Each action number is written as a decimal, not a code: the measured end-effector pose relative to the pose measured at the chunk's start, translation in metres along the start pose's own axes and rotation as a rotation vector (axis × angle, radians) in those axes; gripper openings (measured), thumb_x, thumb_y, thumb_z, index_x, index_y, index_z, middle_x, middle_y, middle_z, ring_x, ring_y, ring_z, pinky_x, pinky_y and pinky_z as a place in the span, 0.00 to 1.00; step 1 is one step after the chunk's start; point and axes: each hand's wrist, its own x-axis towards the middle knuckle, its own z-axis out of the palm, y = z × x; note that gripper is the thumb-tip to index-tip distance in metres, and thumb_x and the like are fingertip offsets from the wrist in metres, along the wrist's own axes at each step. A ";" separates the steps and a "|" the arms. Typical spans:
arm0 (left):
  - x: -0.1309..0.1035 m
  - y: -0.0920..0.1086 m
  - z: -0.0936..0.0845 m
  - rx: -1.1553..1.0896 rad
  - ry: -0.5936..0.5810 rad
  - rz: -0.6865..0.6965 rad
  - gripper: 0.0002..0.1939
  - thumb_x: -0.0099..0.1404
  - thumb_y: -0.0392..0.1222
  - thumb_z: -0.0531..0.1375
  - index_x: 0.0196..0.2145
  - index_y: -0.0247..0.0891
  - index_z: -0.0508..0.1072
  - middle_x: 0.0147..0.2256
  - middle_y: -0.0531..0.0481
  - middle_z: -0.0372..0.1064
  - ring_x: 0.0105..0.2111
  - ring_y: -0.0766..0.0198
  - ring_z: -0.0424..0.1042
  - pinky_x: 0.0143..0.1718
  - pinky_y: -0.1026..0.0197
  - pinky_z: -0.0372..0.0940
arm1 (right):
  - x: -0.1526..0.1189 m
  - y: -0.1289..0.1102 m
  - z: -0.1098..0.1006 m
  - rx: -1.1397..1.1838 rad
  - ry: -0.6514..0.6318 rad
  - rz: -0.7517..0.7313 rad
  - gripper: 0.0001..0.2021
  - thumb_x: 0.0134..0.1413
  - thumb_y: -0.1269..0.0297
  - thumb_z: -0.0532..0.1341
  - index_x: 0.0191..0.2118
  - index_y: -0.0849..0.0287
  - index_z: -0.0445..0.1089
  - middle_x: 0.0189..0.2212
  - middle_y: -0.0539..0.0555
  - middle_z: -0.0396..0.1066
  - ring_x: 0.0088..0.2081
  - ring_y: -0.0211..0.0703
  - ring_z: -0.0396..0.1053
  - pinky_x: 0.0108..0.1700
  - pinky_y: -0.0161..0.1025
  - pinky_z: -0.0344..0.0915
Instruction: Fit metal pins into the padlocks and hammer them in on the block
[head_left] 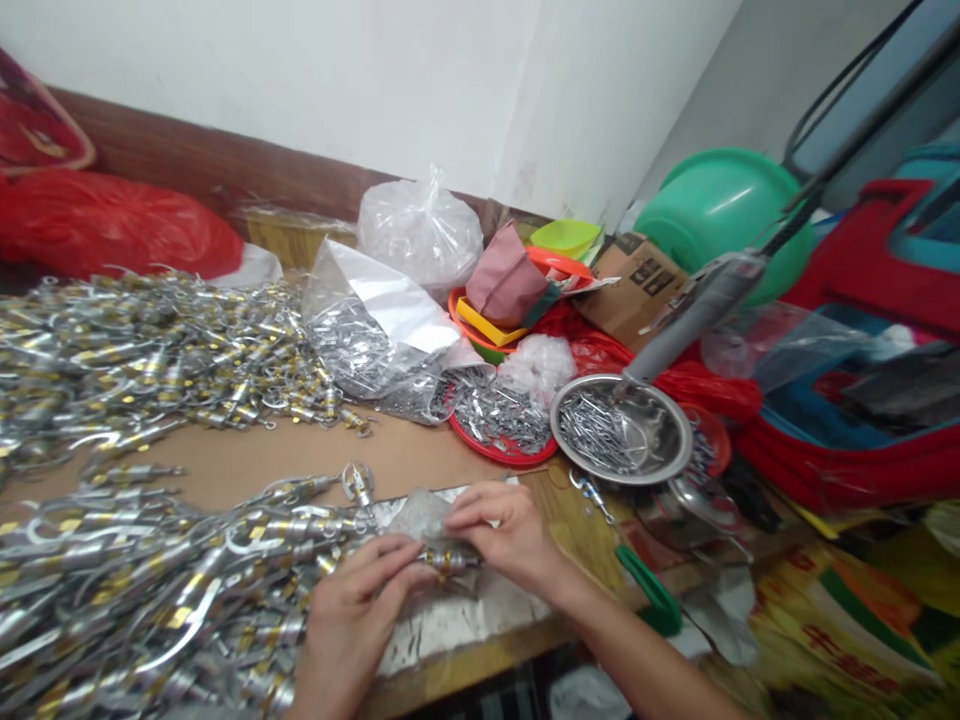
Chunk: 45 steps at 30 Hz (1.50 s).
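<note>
Near the table's front edge, my left hand (367,590) pinches a small metal fitting (446,560) with a silver and brass-coloured cylindrical body. My right hand (502,530) is closed at the fitting's other end, thumb and fingers together; what lies between those fingertips is too small to make out. Crumpled clear plastic (421,513) lies just behind the fitting, on a silvery sheet (480,615). To the left, a large heap of similar hooked metal fittings (187,590) spreads across the table, and a single fitting (360,485) lies at its edge.
Behind are another heap of fittings (165,350), a plastic bag of small metal parts (352,340), a red tray of parts (502,455) and a steel bowl (667,450) of pins. A grey metal arm (697,310) slants above the bowl. A green-handled tool (652,595) lies right.
</note>
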 end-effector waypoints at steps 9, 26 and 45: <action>-0.004 -0.003 0.002 -0.018 0.067 0.051 0.06 0.47 0.43 0.62 0.25 0.49 0.78 0.29 0.51 0.76 0.31 0.57 0.73 0.35 0.58 0.68 | -0.014 -0.005 0.016 0.412 0.052 0.196 0.04 0.36 0.72 0.64 0.21 0.56 0.75 0.21 0.51 0.73 0.26 0.38 0.70 0.31 0.34 0.68; -0.005 0.004 -0.003 -0.175 -0.043 -0.052 0.07 0.51 0.45 0.61 0.24 0.41 0.75 0.31 0.50 0.71 0.34 0.59 0.70 0.37 0.62 0.64 | -0.041 -0.007 0.016 -0.025 0.072 -0.285 0.17 0.43 0.71 0.63 0.43 0.59 0.68 0.36 0.56 0.72 0.37 0.40 0.69 0.39 0.35 0.67; -0.022 0.016 -0.001 -0.478 -0.127 -0.339 0.23 0.44 0.44 0.66 0.40 0.39 0.71 0.32 0.49 0.74 0.34 0.62 0.71 0.35 0.66 0.66 | -0.058 -0.020 0.017 0.008 0.086 -0.200 0.07 0.47 0.70 0.61 0.34 0.63 0.75 0.28 0.57 0.73 0.29 0.38 0.71 0.31 0.30 0.68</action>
